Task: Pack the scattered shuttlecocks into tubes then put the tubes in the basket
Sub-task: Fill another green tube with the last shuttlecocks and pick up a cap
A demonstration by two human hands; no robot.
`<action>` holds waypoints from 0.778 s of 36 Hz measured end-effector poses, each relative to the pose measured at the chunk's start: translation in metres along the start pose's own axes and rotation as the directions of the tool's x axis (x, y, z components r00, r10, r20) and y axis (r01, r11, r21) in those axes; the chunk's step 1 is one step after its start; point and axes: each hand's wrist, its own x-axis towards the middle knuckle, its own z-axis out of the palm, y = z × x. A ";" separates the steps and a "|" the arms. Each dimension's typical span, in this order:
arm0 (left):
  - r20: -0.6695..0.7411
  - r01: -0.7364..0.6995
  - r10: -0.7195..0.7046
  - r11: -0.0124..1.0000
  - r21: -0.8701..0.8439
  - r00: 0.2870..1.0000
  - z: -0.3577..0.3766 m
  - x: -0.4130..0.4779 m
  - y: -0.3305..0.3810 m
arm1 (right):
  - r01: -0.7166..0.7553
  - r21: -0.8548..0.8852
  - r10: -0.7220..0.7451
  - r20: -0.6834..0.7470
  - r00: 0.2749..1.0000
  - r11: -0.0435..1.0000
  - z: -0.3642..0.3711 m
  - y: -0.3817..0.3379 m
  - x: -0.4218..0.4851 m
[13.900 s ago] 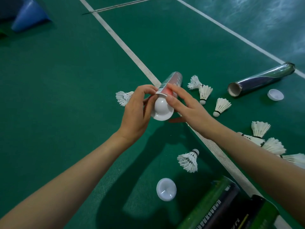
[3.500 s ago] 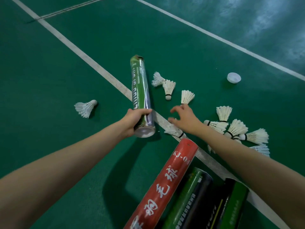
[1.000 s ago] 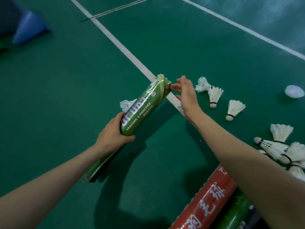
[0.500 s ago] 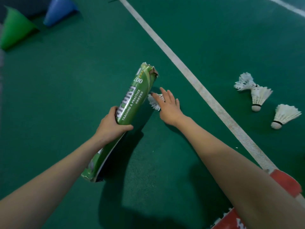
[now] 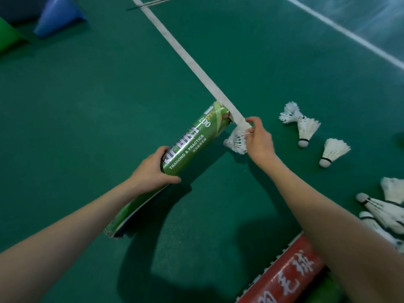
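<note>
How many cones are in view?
2: a blue cone at top left, and a green cone beside it, cut off by the left edge; more may lie outside view.

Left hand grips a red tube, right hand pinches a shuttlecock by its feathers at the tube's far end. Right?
Not quite. The head view shows the left hand gripping a green tube; the red tube lies at lower right. The right hand does pinch the shuttlecock by its feathers at the green tube's far end.
</note>
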 end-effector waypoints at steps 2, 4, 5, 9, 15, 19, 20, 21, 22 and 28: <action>0.021 -0.037 0.036 0.999 0.026 0.999 0.008 0.001 0.013 | -0.078 0.039 0.080 -0.041 0.996 0.996 -0.035 0.019 0.000; 0.049 -0.078 0.076 0.995 0.055 0.996 0.017 0.003 0.026 | -0.145 0.129 0.160 -0.114 0.980 0.981 -0.070 0.041 -0.002; 0.067 -0.101 0.096 0.993 0.069 0.993 0.021 0.004 0.033 | -0.174 0.183 0.203 -0.154 0.967 0.968 -0.087 0.049 -0.005; 0.115 -0.208 0.193 0.969 0.137 0.974 0.042 0.009 0.063 | -0.255 0.384 0.359 -0.229 0.905 0.887 -0.147 0.073 -0.021; 0.152 -0.360 0.333 0.907 0.217 0.931 0.073 0.007 0.103 | -0.237 0.484 0.405 -0.278 0.871 0.842 -0.208 0.093 -0.049; 0.174 -0.433 0.404 0.880 0.193 0.898 0.089 0.000 0.124 | -0.224 0.458 0.355 -0.224 0.907 0.860 -0.224 0.092 -0.065; 0.174 -0.439 0.411 0.879 0.186 0.895 0.093 -0.003 0.129 | -0.224 0.445 0.337 -0.193 0.921 0.867 -0.224 0.091 -0.068; 0.177 -0.446 0.417 0.877 0.179 0.892 0.096 -0.005 0.132 | -0.226 0.441 0.325 -0.160 0.932 0.868 -0.225 0.090 -0.072; 0.182 -0.451 0.422 0.875 0.175 0.888 0.099 -0.008 0.136 | -0.230 0.456 0.321 -0.132 0.938 0.860 -0.224 0.088 -0.076; 0.210 -0.493 0.457 0.852 0.177 0.864 0.113 -0.019 0.152 | -0.157 0.556 0.248 -0.093 0.964 0.817 -0.234 0.077 -0.096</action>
